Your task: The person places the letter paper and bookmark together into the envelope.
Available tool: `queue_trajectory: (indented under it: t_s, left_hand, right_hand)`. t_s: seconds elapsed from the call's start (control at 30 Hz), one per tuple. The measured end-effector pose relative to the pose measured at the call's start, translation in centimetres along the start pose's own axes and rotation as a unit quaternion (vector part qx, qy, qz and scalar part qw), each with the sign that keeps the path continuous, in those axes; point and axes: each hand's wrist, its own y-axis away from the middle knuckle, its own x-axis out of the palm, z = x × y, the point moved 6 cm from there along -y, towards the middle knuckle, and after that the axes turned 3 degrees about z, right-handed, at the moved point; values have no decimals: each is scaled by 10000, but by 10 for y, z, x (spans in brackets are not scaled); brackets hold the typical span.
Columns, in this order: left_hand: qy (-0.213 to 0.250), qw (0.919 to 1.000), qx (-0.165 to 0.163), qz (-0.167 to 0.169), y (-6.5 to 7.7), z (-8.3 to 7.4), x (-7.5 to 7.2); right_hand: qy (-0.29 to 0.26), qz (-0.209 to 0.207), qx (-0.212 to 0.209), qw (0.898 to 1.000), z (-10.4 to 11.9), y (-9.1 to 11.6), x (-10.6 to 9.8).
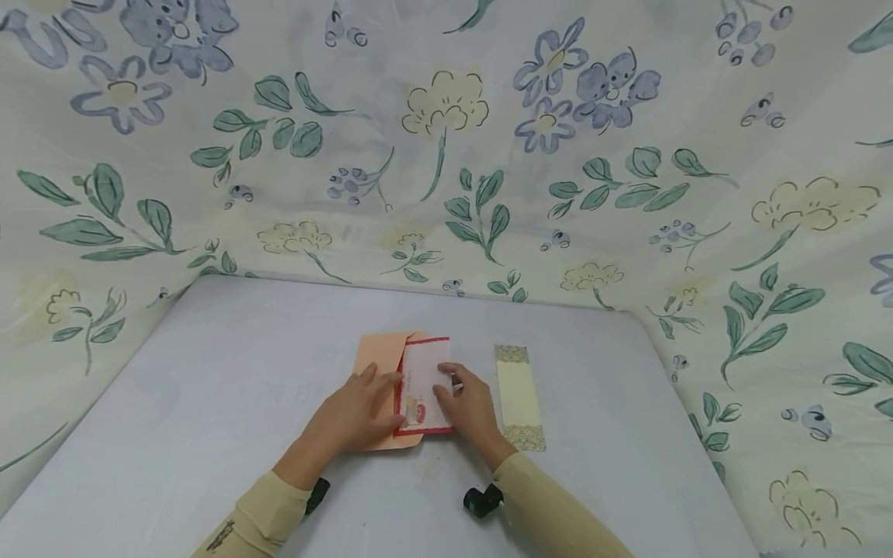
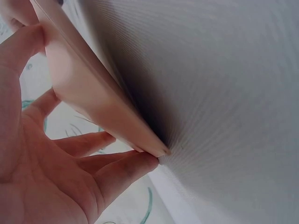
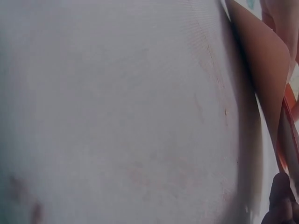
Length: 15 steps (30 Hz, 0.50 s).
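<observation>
A peach envelope [image 1: 377, 353] lies on the table, and a pale pink card [image 1: 422, 372] with red edges and a small printed picture projects from its right side. My left hand [image 1: 352, 411] rests spread over the envelope, thumb and a fingertip reaching the card's left part. In the left wrist view its fingers lie along the envelope [image 2: 88, 88], whose edge stands slightly off the table. With curled fingers and thumb, my right hand [image 1: 470, 403] holds the card's right edge. The right wrist view catches the envelope's flap [image 3: 266, 60] and a dark fingertip at the card.
To the right lies a cream paper strip [image 1: 518, 395] with gold, glittery ends. Black wrist devices [image 1: 481, 502] show under both wrists. A floral cloth [image 1: 446, 155] hangs behind and beside the white table [image 1: 244, 364].
</observation>
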Motion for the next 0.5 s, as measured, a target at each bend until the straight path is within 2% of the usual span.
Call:
queue_trajectory:
  t_s: [0.17,0.5]
  left_hand:
    - [-68,10000,-2,-9,0,0,-1]
    - [13,10000,52,-70,1,0,0]
  right_hand:
    - [-107,-97,-102,9998,-1,-1,-3]
    - [-144,-155,16,9998,1,1,-4]
